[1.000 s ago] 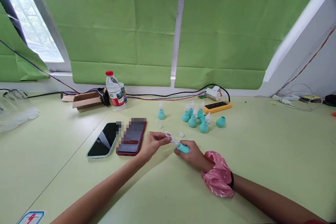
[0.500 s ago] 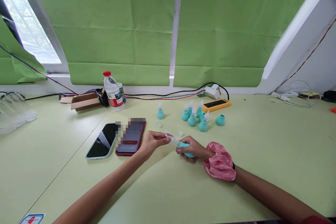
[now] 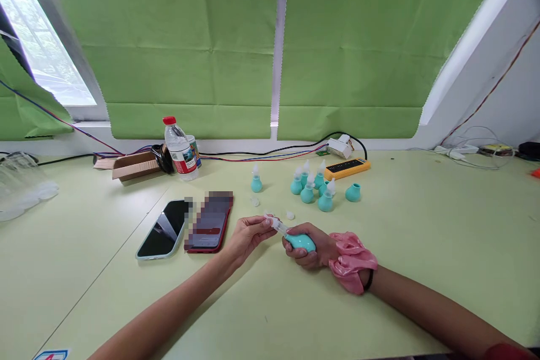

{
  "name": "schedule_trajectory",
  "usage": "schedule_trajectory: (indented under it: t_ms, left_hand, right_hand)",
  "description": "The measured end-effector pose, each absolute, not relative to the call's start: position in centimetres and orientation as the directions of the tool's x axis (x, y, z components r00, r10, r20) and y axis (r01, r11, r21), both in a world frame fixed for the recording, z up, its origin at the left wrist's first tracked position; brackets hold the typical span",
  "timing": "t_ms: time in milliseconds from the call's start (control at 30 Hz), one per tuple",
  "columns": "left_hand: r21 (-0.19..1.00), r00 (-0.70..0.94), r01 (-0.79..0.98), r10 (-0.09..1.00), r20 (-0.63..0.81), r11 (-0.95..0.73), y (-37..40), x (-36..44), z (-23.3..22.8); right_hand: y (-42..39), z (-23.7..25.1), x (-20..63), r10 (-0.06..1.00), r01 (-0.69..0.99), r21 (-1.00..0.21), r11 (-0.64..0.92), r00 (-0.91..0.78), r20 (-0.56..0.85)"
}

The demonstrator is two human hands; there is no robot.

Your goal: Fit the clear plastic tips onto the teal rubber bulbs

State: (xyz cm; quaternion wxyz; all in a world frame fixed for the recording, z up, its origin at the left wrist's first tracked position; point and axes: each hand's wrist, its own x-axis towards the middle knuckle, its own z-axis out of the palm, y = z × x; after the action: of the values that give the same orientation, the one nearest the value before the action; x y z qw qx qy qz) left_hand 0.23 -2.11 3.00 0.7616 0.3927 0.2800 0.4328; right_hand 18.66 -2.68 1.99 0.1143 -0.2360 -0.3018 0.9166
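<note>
Two green blinds (image 3: 358,39) hang behind a pale yellow-green worktop (image 3: 270,309). Over it, the right hand (image 3: 314,244) is curled into a full grip, while the left hand (image 3: 252,233) has its thumb and fingertips pinched together. Two phones lie to the left, a pale-cased one (image 3: 164,230) beside a red-cased one (image 3: 213,230). Farther back stand a red-capped bottle (image 3: 181,152) and, to the right, a yellow power strip (image 3: 348,167). A pink scrunchie (image 3: 352,261) circles the right wrist. The right hand holds a teal bulb (image 3: 301,243) tilted toward the left; more teal bulbs (image 3: 325,202) cluster near the strip. The left hand pinches a clear nozzle (image 3: 278,226) whose other end meets the held bulb's mouth; how far it is seated I cannot tell. Smallest is a translucent piece (image 3: 290,215), just beyond the hands.
</note>
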Motion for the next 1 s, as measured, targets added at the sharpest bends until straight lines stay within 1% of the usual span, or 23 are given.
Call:
schedule_trajectory:
  t_ms: [67, 133, 200, 300, 433, 567, 667, 800, 867, 933, 1000]
  left_hand:
    - [0.838, 0.471, -0.445, 0.878, -0.081, 0.316, -2.1, 0.2, 2.9]
    - [0.846, 0.463, -0.444, 0.884, -0.065, 0.295, -2.1, 0.3, 2.8]
    - [0.869, 0.439, -0.425, 0.897, -0.048, 0.254, -2.3, 0.3, 2.8]
    - [0.906, 0.393, -0.374, 0.919, -0.039, 0.198, -2.5, 0.3, 2.9]
    - [0.931, 0.368, -0.323, 0.929, -0.042, 0.17, -2.6, 0.2, 3.2]
    - [0.934, 0.404, -0.309, 0.914, -0.043, 0.18, -2.6, 0.1, 3.6]
    - [0.934, 0.45, -0.284, 0.89, -0.07, 0.217, -2.6, -0.1, 3.8]
    - [0.936, 0.553, -0.239, 0.828, -0.087, 0.258, -2.5, -0.3, 3.7]
    - [0.925, 0.568, -0.265, 0.819, -0.078, 0.272, -2.5, -0.3, 3.8]
    - [0.912, 0.55, -0.307, 0.833, -0.064, 0.273, -2.5, -0.2, 3.9]
    - [0.908, 0.511, -0.34, 0.859, -0.038, 0.243, -2.7, -0.1, 4.1]
  right_hand:
    - [-2.8, 1.8, 18.5, 0.322, -0.093, -0.566, -0.819, -0.891, -0.319]
    - [-3.0, 1.8, 18.3, 0.318, -0.1, -0.557, -0.825, -0.896, -0.311]
    - [-3.2, 1.8, 18.2, 0.346, -0.105, -0.564, -0.819, -0.875, -0.339]
    - [-3.4, 2.1, 18.1, 0.404, -0.094, -0.591, -0.801, -0.814, -0.418]
    - [-3.4, 2.5, 18.1, 0.46, -0.034, -0.666, -0.745, -0.75, -0.476]
    - [-3.4, 2.5, 18.1, 0.506, 0.002, -0.737, -0.676, -0.726, -0.466]
    - [-3.4, 2.5, 18.2, 0.516, 0.028, -0.784, -0.62, -0.738, -0.434]
    - [-3.7, 2.6, 18.1, 0.481, 0.067, -0.824, -0.563, -0.784, -0.393]
    - [-3.8, 2.8, 18.0, 0.475, 0.069, -0.831, -0.552, -0.793, -0.382]
    - [-3.8, 3.1, 17.9, 0.537, 0.029, -0.852, -0.523, -0.765, -0.356]
    - [-3.8, 3.1, 17.7, 0.645, -0.012, -0.899, -0.438, -0.701, -0.305]
